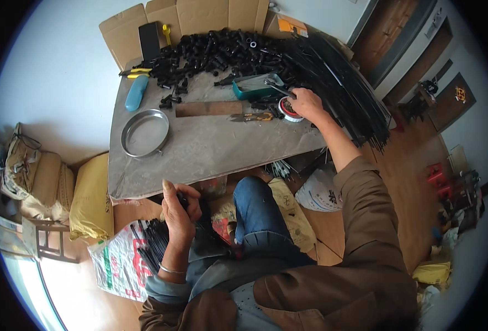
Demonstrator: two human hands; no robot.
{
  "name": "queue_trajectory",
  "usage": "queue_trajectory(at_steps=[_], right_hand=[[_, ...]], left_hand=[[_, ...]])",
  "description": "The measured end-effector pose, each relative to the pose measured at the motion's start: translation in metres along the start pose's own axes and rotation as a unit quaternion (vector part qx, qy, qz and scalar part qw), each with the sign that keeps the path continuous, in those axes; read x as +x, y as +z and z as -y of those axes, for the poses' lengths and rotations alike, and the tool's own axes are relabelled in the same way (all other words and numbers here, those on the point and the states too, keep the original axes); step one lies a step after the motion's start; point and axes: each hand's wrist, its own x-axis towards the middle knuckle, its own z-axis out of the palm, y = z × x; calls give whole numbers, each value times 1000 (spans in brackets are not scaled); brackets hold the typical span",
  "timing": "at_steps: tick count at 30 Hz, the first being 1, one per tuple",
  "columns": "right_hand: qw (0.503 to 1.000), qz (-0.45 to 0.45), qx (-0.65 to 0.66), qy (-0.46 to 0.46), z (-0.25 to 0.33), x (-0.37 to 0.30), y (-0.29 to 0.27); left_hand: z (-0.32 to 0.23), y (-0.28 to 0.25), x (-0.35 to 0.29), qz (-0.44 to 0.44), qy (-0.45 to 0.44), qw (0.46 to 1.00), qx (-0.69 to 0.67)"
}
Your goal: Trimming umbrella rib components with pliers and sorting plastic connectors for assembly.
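Note:
My right hand point(307, 105) reaches over the table's right side, fingers closed on a dark rod-like piece point(280, 88) with a rounded, shiny end. Just beneath it sits a small round white tub point(289, 113) with a red inner rim and brownish contents. My left hand point(181, 212) is raised before the table's near edge, thumb up and fingers wrapped round a short black piece point(183, 200), mostly hidden. Beside the right hand are a teal tray point(244, 94) holding thin pale pieces and pliers point(252, 117) with orange handles.
Black tubular parts point(216, 52) are heaped at the back, beside long black rods point(338, 83). A round metal pan point(144, 134), a blue case point(137, 92), yellow-handled pliers point(139, 71) and a flat brown strip point(208, 108) lie on the table point(200, 149). Sacks point(92, 198) stand at left.

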Motion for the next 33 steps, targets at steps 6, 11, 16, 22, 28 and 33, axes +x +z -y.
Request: queue_trajectory(at_steps=[6, 11, 16, 22, 28, 33], right_hand=[[999, -4, 23, 27, -5, -1, -5], [999, 36, 36, 10, -5, -9, 2], [1000, 21, 4, 1, -4, -5, 6], [999, 4, 37, -18, -1, -7, 6], [1000, 4, 8, 16, -7, -2, 12], [999, 1, 29, 46, 0, -13, -7]], left_hand=[[-4, 6, -8, 38, -7, 999, -5], [-4, 6, -12, 36, -19, 999, -11], [0, 7, -10, 50, -19, 999, -11], [-1, 15, -13, 67, -14, 998, -6], [-3, 18, -17, 86, -18, 996, -24], [-2, 18, -23, 109, -16, 993, -34]])
